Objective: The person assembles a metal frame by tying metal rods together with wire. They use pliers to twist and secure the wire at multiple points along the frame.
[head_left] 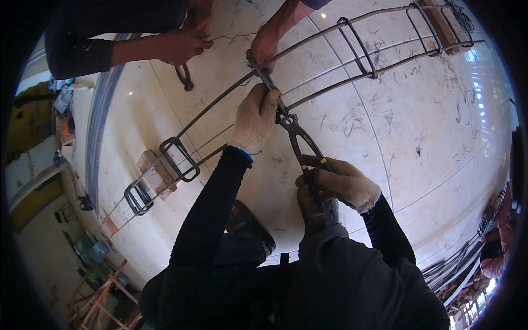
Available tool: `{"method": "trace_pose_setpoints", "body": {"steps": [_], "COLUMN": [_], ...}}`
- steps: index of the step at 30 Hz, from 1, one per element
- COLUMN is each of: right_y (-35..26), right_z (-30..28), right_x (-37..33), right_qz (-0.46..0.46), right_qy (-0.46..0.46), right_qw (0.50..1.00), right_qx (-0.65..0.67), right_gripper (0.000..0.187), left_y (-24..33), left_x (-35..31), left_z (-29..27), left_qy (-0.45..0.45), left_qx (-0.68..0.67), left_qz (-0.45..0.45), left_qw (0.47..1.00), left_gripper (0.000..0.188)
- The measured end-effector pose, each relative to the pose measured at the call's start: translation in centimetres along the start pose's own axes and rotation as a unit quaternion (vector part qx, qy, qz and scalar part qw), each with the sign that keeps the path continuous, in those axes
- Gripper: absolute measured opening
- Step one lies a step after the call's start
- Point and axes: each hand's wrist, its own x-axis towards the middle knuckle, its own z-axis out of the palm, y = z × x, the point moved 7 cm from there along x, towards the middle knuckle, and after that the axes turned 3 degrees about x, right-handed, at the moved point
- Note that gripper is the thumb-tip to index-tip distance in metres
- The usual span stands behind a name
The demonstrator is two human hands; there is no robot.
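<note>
My right hand (346, 184), in a knitted glove, grips the handles of tying pincers (300, 132). Their jaws meet the joint where a stirrup crosses a bar of a long steel rebar cage (217, 104). Just left of the jaws, my gloved left hand (254, 118) is closed around that stirrup (262, 76); its fingertips are partly hidden. Opposite me, a co-worker's hand (265, 47) holds the far end of the same stirrup. Another bare hand (181, 47) pinches a thin wire (236, 37). What exactly the jaws bite on is too small to tell.
Bricks (157, 171) prop the cage at lower left and another brick (440, 27) at upper right. More stirrups (357, 49) hang along the bars. Wire scraps litter the tiled floor (429, 132). A dark curved tool (185, 78) and long bars (104, 115) lie left.
</note>
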Motion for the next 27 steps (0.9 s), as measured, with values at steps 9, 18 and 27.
{"method": "trace_pose_setpoints", "body": {"steps": [9,18,27], "right_y": [0.5,0.5,2.1], "right_z": [0.4,1.0,0.8], "right_x": [0.3,0.3,1.6], "right_qz": [-0.055,-0.069,-0.038], "right_qy": [-0.008,-0.015,0.068], "right_qw": [0.998,0.998,0.995], "right_qx": [-0.037,-0.005,-0.066], "right_gripper": [0.071,0.065,0.039], "left_y": [0.0,0.2,-0.1], "left_x": [0.0,0.0,0.0], "left_z": [-0.3,-0.3,-0.2], "left_qy": [0.004,0.008,0.039], "left_qx": [0.010,0.004,0.033], "left_qz": [0.004,0.013,0.052], "left_qw": [1.000,1.000,0.997], "left_gripper": [0.034,0.033,0.033]}}
